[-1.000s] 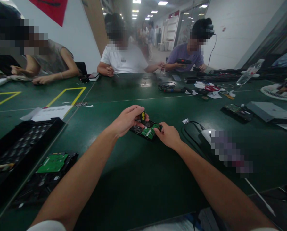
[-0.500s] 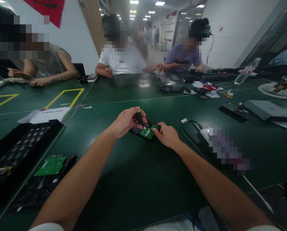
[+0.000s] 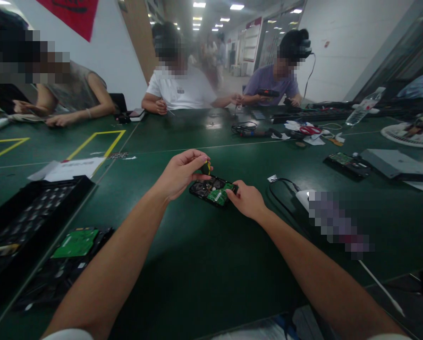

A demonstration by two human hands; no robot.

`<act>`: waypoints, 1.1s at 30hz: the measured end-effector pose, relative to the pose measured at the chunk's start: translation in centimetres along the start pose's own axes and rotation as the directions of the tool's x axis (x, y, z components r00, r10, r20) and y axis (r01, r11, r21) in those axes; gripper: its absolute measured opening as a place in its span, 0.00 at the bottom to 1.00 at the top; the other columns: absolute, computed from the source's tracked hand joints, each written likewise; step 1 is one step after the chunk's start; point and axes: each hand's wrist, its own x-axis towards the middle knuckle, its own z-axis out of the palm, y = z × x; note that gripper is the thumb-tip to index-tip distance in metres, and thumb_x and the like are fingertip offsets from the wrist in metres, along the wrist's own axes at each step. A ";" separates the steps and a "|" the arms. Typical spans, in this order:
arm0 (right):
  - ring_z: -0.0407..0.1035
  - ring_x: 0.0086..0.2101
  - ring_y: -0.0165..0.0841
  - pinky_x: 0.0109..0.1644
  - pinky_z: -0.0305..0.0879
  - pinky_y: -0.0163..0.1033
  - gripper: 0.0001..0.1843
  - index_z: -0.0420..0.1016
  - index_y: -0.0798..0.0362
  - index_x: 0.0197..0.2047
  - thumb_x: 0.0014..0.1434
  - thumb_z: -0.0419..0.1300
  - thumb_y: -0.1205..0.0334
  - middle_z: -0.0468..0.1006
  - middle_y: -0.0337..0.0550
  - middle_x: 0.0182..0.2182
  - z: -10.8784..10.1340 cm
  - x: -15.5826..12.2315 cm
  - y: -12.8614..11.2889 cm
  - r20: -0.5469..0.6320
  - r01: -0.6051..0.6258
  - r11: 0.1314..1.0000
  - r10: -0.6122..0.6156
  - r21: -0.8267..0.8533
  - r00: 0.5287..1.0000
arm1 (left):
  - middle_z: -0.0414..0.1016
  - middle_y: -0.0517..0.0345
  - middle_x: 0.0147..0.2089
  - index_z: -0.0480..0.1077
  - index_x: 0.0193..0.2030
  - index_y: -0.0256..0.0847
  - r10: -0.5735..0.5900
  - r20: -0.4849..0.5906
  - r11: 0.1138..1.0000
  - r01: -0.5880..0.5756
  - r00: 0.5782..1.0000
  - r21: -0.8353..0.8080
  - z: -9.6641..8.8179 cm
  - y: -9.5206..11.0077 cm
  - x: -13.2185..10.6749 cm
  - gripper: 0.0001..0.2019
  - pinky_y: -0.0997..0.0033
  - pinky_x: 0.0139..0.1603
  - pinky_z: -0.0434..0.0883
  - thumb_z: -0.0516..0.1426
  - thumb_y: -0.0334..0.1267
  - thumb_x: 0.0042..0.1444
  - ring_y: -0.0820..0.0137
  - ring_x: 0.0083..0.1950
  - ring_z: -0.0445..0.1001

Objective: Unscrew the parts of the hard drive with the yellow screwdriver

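Observation:
A black hard drive (image 3: 211, 190) with a green circuit board on top lies on the green table (image 3: 204, 264) in front of me. My left hand (image 3: 181, 174) is closed round a small screwdriver with a yellow and black handle (image 3: 206, 167), held just above the drive's far left side. My right hand (image 3: 247, 200) grips the drive's right end, fingers curled on its edge.
A black tray (image 3: 27, 222) and another drive with a green board (image 3: 75, 243) sit at my left. A cable (image 3: 280, 189) and a white device lie to the right. Three people work across the table, with tools, papers and a bottle (image 3: 363, 109) near them.
My left hand has lifted the screwdriver up off the drive, so more of the drive's left part shows. My right hand has stayed on the drive.

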 end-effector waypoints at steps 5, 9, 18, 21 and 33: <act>0.76 0.35 0.38 0.32 0.59 0.37 0.24 0.69 0.50 0.59 0.72 0.51 0.42 0.82 0.45 0.37 0.0 0.1 0.1 0.014 -0.003 1.000 0.003 -0.003 1.000 | 0.78 0.49 0.44 0.77 0.41 0.36 0.009 0.012 0.999 -0.010 1.000 0.042 0.1 0.0 -0.1 0.16 0.68 0.40 0.80 0.65 0.49 0.58 0.65 0.46 0.78; 0.76 0.36 0.39 0.32 0.59 0.38 0.24 0.70 0.51 0.58 0.72 0.52 0.42 0.82 0.47 0.38 0.1 0.2 0.2 -0.004 -0.001 0.999 0.001 -0.043 1.000 | 0.78 0.49 0.43 0.78 0.40 0.37 0.021 0.012 0.996 -0.021 1.000 0.084 0.1 -0.1 0.0 0.17 0.69 0.39 0.78 0.66 0.51 0.56 0.67 0.43 0.77; 0.76 0.34 0.38 0.30 0.58 0.38 0.22 0.70 0.50 0.58 0.72 0.52 0.43 0.82 0.44 0.35 0.1 0.1 0.1 -0.002 -0.001 1.000 0.001 0.003 1.000 | 0.79 0.51 0.42 0.82 0.41 0.39 0.092 -0.021 0.955 -0.082 0.996 0.285 -0.2 -0.2 0.0 0.16 0.73 0.33 0.71 0.66 0.51 0.55 0.69 0.40 0.74; 0.76 0.34 0.37 0.30 0.57 0.37 0.22 0.70 0.50 0.58 0.72 0.52 0.44 0.82 0.43 0.35 0.1 0.1 0.0 0.000 -0.003 1.000 0.003 0.014 1.000 | 0.79 0.50 0.44 0.81 0.43 0.39 0.107 0.004 0.944 -0.103 0.994 0.315 -0.3 0.0 -0.1 0.16 0.73 0.33 0.71 0.65 0.50 0.56 0.68 0.40 0.74; 0.76 0.33 0.37 0.30 0.58 0.37 0.24 0.70 0.51 0.58 0.72 0.51 0.42 0.82 0.45 0.37 0.2 0.2 0.4 0.003 0.021 0.999 -0.021 0.024 1.000 | 0.80 0.49 0.46 0.71 0.44 0.39 0.207 -0.012 0.941 -0.196 0.978 0.277 0.4 -0.4 0.0 0.11 0.70 0.35 0.76 0.61 0.43 0.60 0.65 0.45 0.78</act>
